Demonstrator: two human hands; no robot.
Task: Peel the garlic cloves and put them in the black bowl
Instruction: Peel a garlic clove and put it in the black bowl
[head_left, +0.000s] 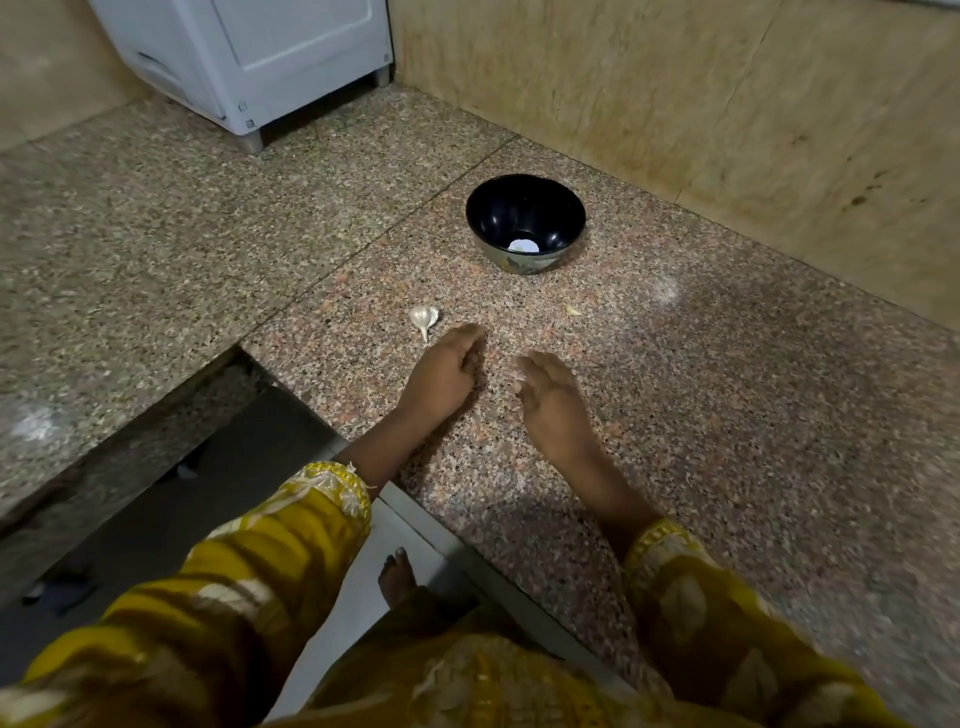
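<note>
A black bowl (525, 221) stands on the speckled granite counter (727, 395) near the back wall, with a pale spot at its bottom that I cannot identify. A whitish garlic piece with a stem (424, 318) lies on the counter in front of the bowl, to its left. My left hand (445, 371) rests just right of and below that garlic, fingers curled under; what they hold is hidden. My right hand (550, 397) hovers beside it, blurred, fingers apart and empty. A tiny pale scrap (573, 310) lies further right.
A white appliance (249, 57) on short legs stands at the back left. A beige tiled wall (727, 104) runs behind the bowl. The counter's front edge drops to a dark floor (218, 478) at lower left, where a foot (397, 574) shows.
</note>
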